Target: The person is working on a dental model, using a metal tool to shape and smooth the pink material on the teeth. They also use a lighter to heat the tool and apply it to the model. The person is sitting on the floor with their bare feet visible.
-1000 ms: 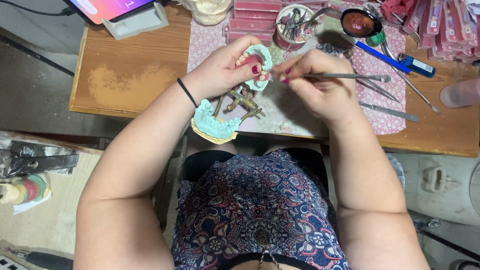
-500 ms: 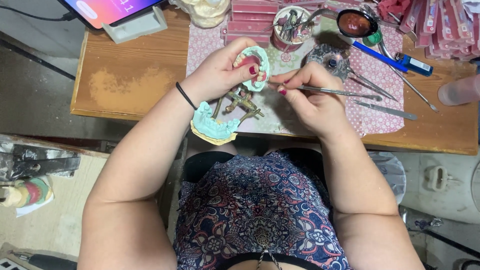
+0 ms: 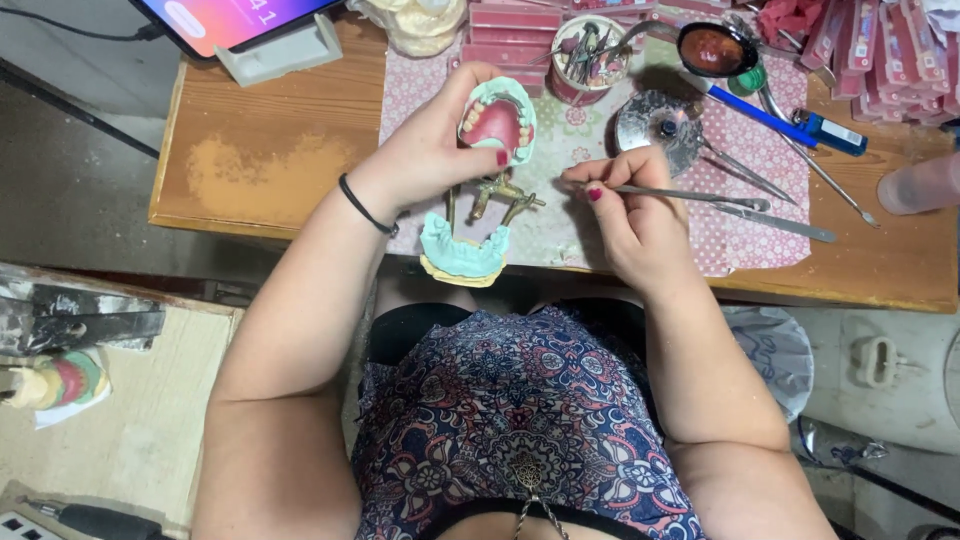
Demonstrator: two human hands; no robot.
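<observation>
My left hand (image 3: pixel 437 150) grips the upper half of a brass dental articulator (image 3: pixel 497 198), tilted up so its mint-green cast with pink wax and teeth (image 3: pixel 497 121) faces me. The lower mint-green cast (image 3: pixel 463 252) hangs at the table's front edge. My right hand (image 3: pixel 628 205) pinches a thin metal wax tool (image 3: pixel 690 196), whose shaft points right; its tip sits a little to the right of the articulator, apart from the cast.
A wooden table (image 3: pixel 262 150) carries a pink dotted mat (image 3: pixel 750 215). On it are a cup of instruments (image 3: pixel 590 45), a round metal dish (image 3: pixel 657 120), a dark bowl (image 3: pixel 716 48), loose metal tools (image 3: pixel 790 222), a blue lighter (image 3: pixel 825 130) and pink wax packs (image 3: pixel 880 55). A tablet on a stand (image 3: pixel 240 25) stands far left.
My left hand has tilted the upper cast up and back, showing the teeth. My right hand has drawn the tool away from the cast, down and to the right.
</observation>
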